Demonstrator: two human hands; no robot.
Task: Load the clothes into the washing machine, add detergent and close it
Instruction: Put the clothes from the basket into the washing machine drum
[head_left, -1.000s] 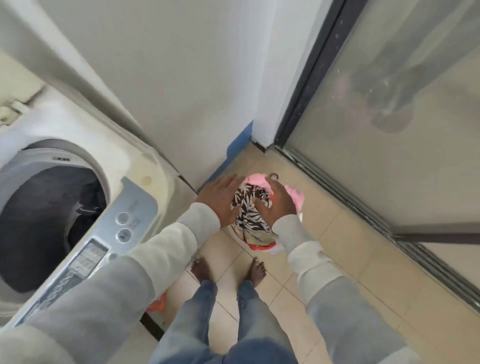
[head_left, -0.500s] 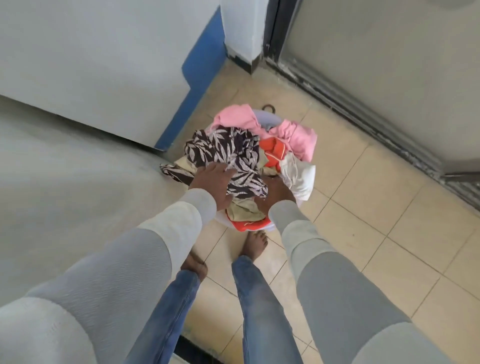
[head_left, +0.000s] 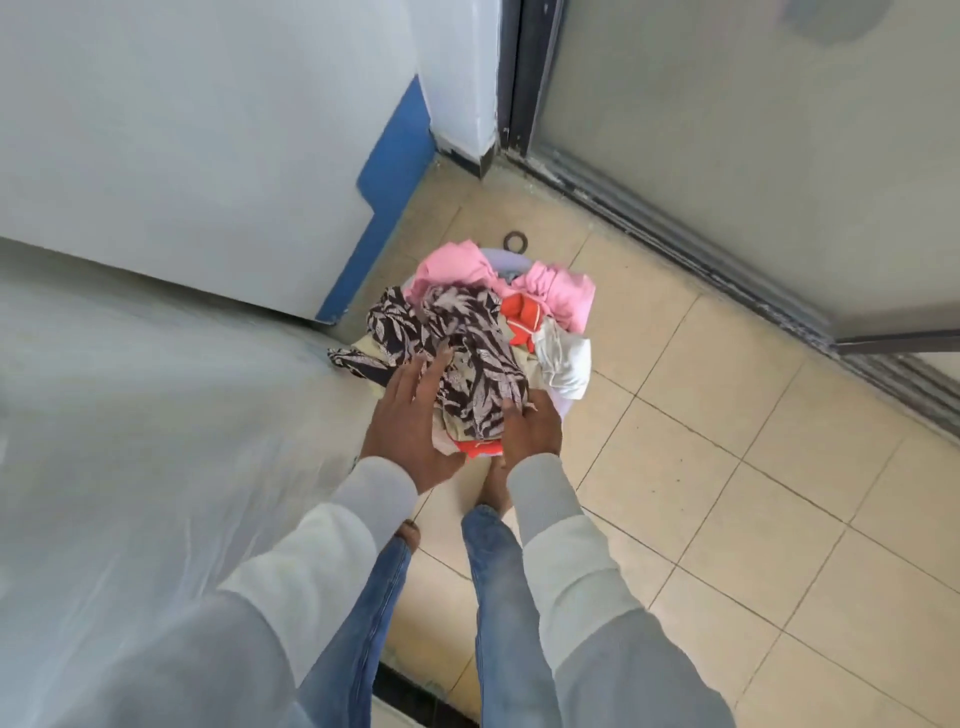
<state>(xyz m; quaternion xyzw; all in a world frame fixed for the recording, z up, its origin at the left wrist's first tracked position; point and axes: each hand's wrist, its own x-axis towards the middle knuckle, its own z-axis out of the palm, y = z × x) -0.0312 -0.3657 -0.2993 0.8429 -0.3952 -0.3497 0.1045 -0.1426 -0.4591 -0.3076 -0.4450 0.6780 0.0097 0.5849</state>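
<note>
Bright, diffuse, even light; only faint soft shadows on floor (head_left: 753, 441). White mass (head_left: 130, 441) at left edge smeared, washed out (motion blur). Straight lines bow near frame edges.

Head-worn view looks steeply down (wide-angle), close above floor (head_left: 727, 467).

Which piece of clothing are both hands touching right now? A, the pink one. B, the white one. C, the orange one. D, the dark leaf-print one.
D: the left hand lies flat on the dark leaf-print garment, and the right hand touches its near edge.
</note>
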